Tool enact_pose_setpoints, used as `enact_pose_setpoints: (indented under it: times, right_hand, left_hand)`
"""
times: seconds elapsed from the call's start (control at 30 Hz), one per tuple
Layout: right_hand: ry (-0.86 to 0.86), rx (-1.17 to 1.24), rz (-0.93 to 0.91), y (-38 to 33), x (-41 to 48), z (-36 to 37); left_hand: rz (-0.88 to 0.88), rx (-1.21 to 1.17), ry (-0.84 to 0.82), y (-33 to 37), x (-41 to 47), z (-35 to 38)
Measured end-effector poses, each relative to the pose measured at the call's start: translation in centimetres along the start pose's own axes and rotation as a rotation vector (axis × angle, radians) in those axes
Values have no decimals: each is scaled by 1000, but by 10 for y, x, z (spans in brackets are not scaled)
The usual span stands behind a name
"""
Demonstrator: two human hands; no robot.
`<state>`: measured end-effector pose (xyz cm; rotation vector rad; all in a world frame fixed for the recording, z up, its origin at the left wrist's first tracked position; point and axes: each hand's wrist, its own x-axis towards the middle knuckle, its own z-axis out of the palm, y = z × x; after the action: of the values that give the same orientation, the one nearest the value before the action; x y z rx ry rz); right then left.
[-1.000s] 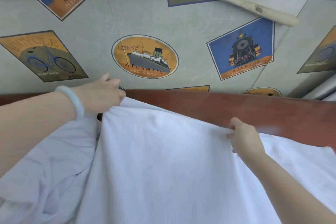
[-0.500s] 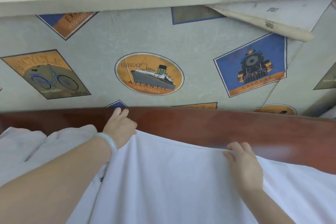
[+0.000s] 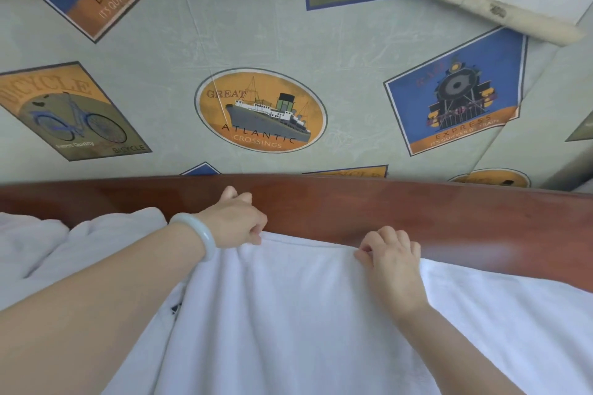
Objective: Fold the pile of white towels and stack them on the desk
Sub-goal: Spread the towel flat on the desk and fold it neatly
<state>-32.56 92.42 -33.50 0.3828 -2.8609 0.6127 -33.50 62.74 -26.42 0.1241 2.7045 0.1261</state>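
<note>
As we hold the white towel (image 3: pixel 288 314) by its far edge, it lies over the desk (image 3: pixel 417 212).
Our left hand (image 3: pixel 236 221) and right hand (image 3: pixel 390 253) each pinch that edge with curled fingers, near the desk's back edge; crumpled towels (image 3: pixel 80 244) lie heaped toward its left edge.
</note>
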Motion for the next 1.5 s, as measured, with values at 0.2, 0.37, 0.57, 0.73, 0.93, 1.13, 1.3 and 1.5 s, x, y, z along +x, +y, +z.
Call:
enact_pose_setpoints:
  times: [0.2, 0.37, 0.57, 0.73, 0.93, 1.13, 1.3, 1.5]
  right_hand:
    - [34, -25, 72, -3, -5, 5]
    - [62, 1, 76, 9, -1, 7]
    - [177, -109, -56, -25, -9, 6]
    - [-33, -115, -360, -77, -60, 30]
    - [-197, -240, -262, -67, -56, 43]
    - [-111, -102, -259, -87, -114, 11]
    - [-138, -9, -186, -86, -183, 1]
    - [-138, 3, -272, -102, -212, -3]
  left_hand:
    - [-92, 86, 124, -19, -13, 15]
    - [-66, 72, 144, -40, -16, 9]
    - [-252, 163, 322, -21, -8, 27]
    - [-289, -36, 673, 43, -79, 74]
    - [-497, -272, 942, 61, -202, 166]
    - [-661, -762, 578, 36, -248, 170]
    - [-698, -1447, 348, 21, -239, 146]
    - [-634, -1832, 143, 24, -246, 125]
